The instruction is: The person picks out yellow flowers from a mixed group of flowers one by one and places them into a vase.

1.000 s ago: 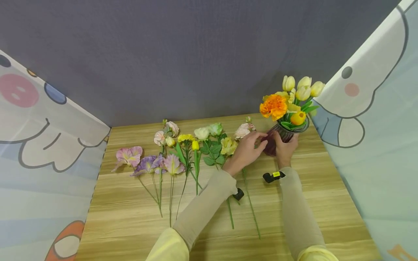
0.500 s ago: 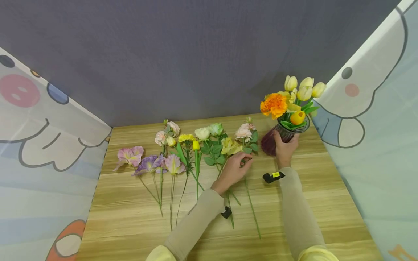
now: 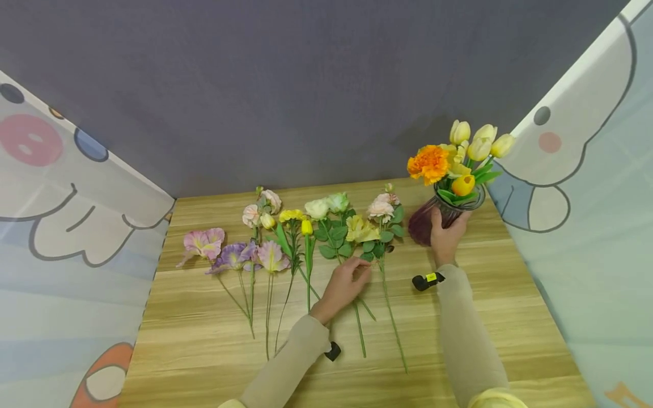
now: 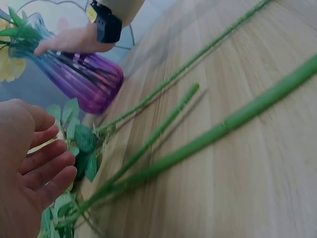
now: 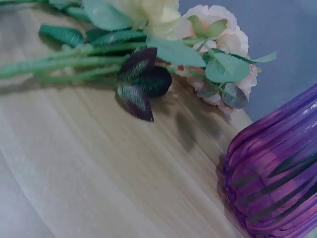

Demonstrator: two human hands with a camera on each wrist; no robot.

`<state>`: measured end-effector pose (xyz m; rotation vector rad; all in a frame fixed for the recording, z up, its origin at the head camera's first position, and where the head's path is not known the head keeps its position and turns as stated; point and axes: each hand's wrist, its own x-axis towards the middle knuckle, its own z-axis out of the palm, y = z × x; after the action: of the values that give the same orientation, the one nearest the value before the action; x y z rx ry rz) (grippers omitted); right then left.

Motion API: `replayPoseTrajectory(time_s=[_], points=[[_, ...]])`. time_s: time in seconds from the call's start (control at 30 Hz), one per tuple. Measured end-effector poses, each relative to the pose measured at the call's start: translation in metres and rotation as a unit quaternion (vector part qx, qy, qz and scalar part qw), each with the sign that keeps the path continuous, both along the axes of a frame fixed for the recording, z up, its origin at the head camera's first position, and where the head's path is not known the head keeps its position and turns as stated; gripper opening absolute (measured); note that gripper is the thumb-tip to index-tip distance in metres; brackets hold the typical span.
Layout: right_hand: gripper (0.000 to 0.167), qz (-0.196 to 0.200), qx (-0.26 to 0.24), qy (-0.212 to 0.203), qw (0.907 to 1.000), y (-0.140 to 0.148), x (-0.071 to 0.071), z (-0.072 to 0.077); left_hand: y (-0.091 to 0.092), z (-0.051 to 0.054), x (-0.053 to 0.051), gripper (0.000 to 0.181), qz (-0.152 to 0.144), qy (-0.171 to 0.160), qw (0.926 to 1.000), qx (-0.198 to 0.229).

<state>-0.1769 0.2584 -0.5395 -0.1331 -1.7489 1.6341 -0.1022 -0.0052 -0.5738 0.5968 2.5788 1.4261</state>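
My right hand (image 3: pixel 448 238) grips the ribbed glass vase (image 3: pixel 421 224) below its rim; in the left wrist view the vase (image 4: pixel 101 82) is purple at the base and bluish towards the top. It holds cream tulips (image 3: pixel 479 149), an orange ruffled flower (image 3: pixel 428 164) and a yellow-orange tulip (image 3: pixel 463 185). Nothing is held in my left hand (image 3: pixel 343 287), whose fingers are loosely bent above the loose stems. Close by are a green-white rose spray (image 3: pixel 317 209), a yellow ruffled flower (image 3: pixel 361 229) and a pale pink rose spray (image 3: pixel 381 208). Green stems (image 4: pixel 233 121) pass beside that hand.
Further left on the wooden table (image 3: pixel 459 345) lie pink and purple irises (image 3: pixel 232 256), a yellow tulip (image 3: pixel 306 228), a yellow flower cluster (image 3: pixel 291 215) and another pink rose spray (image 3: pixel 251 216). A grey wall (image 3: pixel 306 102) and printed side curtains (image 3: pixel 576 272) surround the table.
My left hand has drawn away from the vase, moving left and towards me over the flower stems. The right hand keeps its grip on the vase; the tulips shift slightly right.
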Motion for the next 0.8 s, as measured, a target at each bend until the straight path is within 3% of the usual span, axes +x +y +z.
replayPoseTrajectory(time_s=[0.2, 0.4, 0.67, 0.8], points=[[0.071, -0.026, 0.061, 0.039, 0.9970, -0.001, 0.003, -0.001, -0.017, -0.007, 0.005, 0.025, 0.029, 0.012, 0.9994, 0.016], [0.062, -0.034, 0.064, 0.046, 0.9963, -0.004, 0.003, -0.001, -0.027, -0.013, 0.007, 0.019, 0.065, 0.018, 0.9968, 0.044], [0.058, -0.033, 0.017, 0.015, 0.9992, -0.003, 0.011, 0.001, -0.027, -0.021, 0.010, 0.021, 0.061, 0.024, 0.9977, 0.013], [0.065, -0.025, 0.037, 0.015, 0.9989, -0.001, 0.012, 0.000, -0.025, -0.023, 0.009, 0.022, 0.068, 0.031, 0.9971, -0.015]])
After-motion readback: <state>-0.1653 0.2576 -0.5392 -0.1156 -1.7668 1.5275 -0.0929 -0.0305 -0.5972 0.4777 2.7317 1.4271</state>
